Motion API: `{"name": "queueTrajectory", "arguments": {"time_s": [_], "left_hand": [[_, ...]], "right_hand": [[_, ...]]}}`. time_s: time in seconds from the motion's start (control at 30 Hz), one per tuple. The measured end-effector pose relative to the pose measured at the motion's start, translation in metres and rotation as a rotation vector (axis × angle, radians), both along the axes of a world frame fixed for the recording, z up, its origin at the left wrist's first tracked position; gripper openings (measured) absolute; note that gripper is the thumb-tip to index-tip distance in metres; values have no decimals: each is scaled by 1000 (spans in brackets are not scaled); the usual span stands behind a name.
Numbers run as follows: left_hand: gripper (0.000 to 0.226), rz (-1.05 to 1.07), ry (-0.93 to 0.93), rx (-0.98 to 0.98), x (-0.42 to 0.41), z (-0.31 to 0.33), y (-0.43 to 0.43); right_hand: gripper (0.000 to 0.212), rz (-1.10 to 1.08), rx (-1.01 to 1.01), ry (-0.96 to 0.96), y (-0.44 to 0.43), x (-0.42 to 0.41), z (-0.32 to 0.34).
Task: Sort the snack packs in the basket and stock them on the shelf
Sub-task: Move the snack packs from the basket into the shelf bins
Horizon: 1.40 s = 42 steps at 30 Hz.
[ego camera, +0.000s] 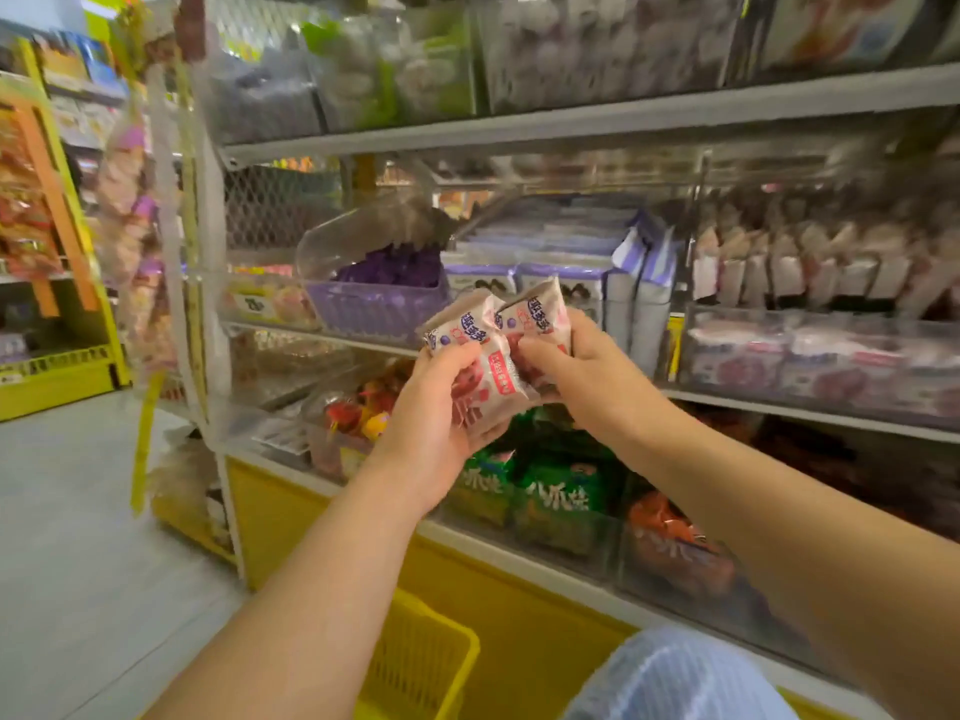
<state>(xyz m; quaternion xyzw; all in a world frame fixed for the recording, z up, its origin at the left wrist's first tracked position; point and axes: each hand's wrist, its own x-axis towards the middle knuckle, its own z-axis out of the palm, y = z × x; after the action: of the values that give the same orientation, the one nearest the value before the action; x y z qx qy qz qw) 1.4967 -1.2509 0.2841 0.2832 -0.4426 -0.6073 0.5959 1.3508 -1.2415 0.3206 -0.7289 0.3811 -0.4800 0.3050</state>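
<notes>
Both my hands are raised in front of the shelf (571,122), each with a white snack pack printed in red and blue. My left hand (436,428) grips the left snack pack (480,356), thumb across its front. My right hand (576,371) pinches the right snack pack (535,314), which touches the left one. The yellow basket (431,662) sits low between my forearms; its contents are hidden. Behind the packs stands a purple bin (374,309) with a raised clear lid.
Clear bins of similar white and red packs (810,366) fill the middle shelf at right. Green packs (550,496) and orange packs (670,543) lie in lower bins. A yellow rack (57,376) stands far left across grey floor (78,537). My blue-clad knee (680,678) is at bottom.
</notes>
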Motion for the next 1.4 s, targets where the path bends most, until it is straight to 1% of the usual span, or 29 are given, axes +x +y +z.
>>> {"name": "queueTrajectory", "arguments": {"time_s": [0.03,0.07,0.17,0.23,0.27,0.33,0.43,0.53,0.63,0.77,0.87,1.0,1.13,1.17,1.23,1.27,1.3,1.33,1.4], "left_hand": [[42,-26,6,-18,-13,11,2],[41,-46,9,-31,-26,20,4],[38,-93,6,-54,-58,40,8],[34,-112,-9,-70,-74,48,8],[31,-117,-15,-80,-81,52,8],[23,-126,-8,-89,-93,57,6],[19,-127,15,-83,-104,60,4],[19,-119,22,-80,-108,58,-1],[23,-115,-4,-98,-108,57,-7],[21,-147,-3,-116,-107,56,-14],[21,-165,3,-127,-109,55,-19],[17,-197,8,-139,-116,53,-24],[19,-233,-11,-160,-121,52,-27],[18,-239,-13,-165,-122,52,-28],[16,-243,-15,-168,-122,51,-29],[15,-242,-17,-167,-121,51,-30],[14,-238,-18,-167,-121,51,-30],[15,-231,-19,-167,-122,51,-31],[17,-220,-20,-165,-122,51,-31]], "right_hand": [[16,-51,-16,37,4,-18,12],[18,-116,-46,92,8,-37,25],[31,-261,-179,256,24,-94,65],[37,-316,-236,447,29,-129,93],[38,-337,-237,564,28,-144,106],[35,-354,-176,757,22,-166,125],[35,-361,-86,935,4,-175,136],[31,-327,-36,990,-14,-172,138],[28,-293,-40,995,-25,-174,141],[23,-301,10,1001,-30,-190,149],[34,-340,1,1023,-33,-196,148],[44,-364,-78,1118,-39,-189,129],[54,-471,-216,1202,-38,-189,114],[57,-530,-263,1248,-36,-189,108],[60,-678,-432,1400,-35,-189,92],[61,-721,-507,1461,-35,-189,83],[60,-723,-531,1486,-37,-190,80],[57,-694,-494,1480,-37,-190,81],[57,-606,-347,1421,-38,-190,86]]}}
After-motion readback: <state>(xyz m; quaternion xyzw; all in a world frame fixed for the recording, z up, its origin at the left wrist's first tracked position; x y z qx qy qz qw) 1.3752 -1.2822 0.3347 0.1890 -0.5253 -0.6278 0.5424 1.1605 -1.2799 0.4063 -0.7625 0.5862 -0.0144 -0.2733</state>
